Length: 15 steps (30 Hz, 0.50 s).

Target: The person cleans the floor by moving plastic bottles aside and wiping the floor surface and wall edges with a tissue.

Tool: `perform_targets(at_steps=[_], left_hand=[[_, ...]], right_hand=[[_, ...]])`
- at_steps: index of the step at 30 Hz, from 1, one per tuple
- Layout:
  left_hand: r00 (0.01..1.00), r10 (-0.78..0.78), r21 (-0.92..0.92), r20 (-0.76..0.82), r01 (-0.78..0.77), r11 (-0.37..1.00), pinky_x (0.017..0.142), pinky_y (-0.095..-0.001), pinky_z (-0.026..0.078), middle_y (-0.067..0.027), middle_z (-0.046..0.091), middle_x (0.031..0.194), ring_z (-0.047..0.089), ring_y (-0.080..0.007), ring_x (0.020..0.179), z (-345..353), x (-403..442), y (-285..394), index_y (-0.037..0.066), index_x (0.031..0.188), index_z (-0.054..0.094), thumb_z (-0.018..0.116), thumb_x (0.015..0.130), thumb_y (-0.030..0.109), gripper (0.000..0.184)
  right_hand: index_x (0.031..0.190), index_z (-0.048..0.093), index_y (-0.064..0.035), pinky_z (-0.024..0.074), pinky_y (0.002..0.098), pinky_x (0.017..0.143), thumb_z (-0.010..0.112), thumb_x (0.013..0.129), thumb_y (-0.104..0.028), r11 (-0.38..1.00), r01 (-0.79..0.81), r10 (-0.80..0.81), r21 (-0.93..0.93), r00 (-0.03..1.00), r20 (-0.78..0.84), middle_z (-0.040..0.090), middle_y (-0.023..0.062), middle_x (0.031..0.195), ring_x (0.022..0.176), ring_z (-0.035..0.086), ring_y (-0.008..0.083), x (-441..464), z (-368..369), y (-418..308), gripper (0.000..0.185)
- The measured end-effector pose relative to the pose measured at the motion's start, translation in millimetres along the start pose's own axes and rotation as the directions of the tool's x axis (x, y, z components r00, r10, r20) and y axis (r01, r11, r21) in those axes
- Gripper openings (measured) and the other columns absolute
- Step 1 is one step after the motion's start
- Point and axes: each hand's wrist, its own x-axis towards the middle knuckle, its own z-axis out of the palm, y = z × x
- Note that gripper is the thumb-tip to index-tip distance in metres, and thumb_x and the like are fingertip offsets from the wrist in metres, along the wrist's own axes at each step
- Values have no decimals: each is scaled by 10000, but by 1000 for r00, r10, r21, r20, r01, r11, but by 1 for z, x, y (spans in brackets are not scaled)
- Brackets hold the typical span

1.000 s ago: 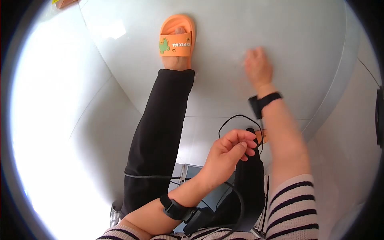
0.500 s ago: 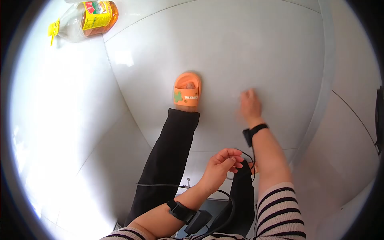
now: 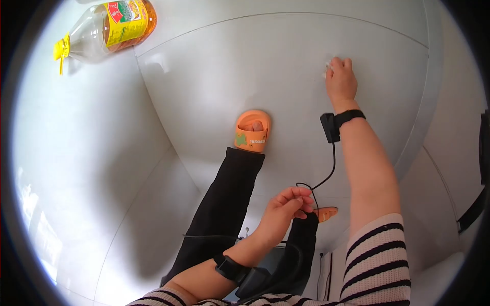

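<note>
In the head view my right hand [image 3: 342, 82] is reached far out over the pale floor, its fingers bent down and closed. A small whitish, see-through scrap [image 3: 328, 66] shows at the fingertips; what it is cannot be made out. My left hand [image 3: 289, 205] hangs nearer my body, fingers curled together with the thumb against them and nothing visible inside. A thin black cable [image 3: 332, 166] runs from the device on my right wrist [image 3: 330, 127] down past the left fingers.
An oil bottle with a yellow cap [image 3: 89, 38] lies on its side at the upper left. An orange slipper [image 3: 253, 131] is on one foot, and another [image 3: 327, 213] shows behind the cable. A raised edge [image 3: 426, 97] curves along the right side.
My right hand has moved away from my body, and the whitish scrap now shows at its fingers. My left hand keeps its curl. The bottle came into fuller view as the camera shifted.
</note>
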Motion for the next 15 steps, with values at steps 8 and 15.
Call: perform_targets(at_steps=[8,15], left_hand=[[998,-16,-86,54,21,996,736,-255,450,-67,601,950,578,-140,836,-3,-5,11,27,1051,550,445,883,69,203],[994,-20,-175,109,39,984,735,-246,453,-71,602,956,577,-136,832,-3,-9,22,26,1065,542,443,893,70,204]], right_hand=[[865,512,-91,473,466,649,507,814,-160,986,93,-74,-138,988,134,499,134,878,799,558,343,0,-7,-25,85],[884,509,-75,452,491,697,461,854,-230,977,208,-161,-54,874,459,539,154,955,840,561,360,-24,7,-66,164]])
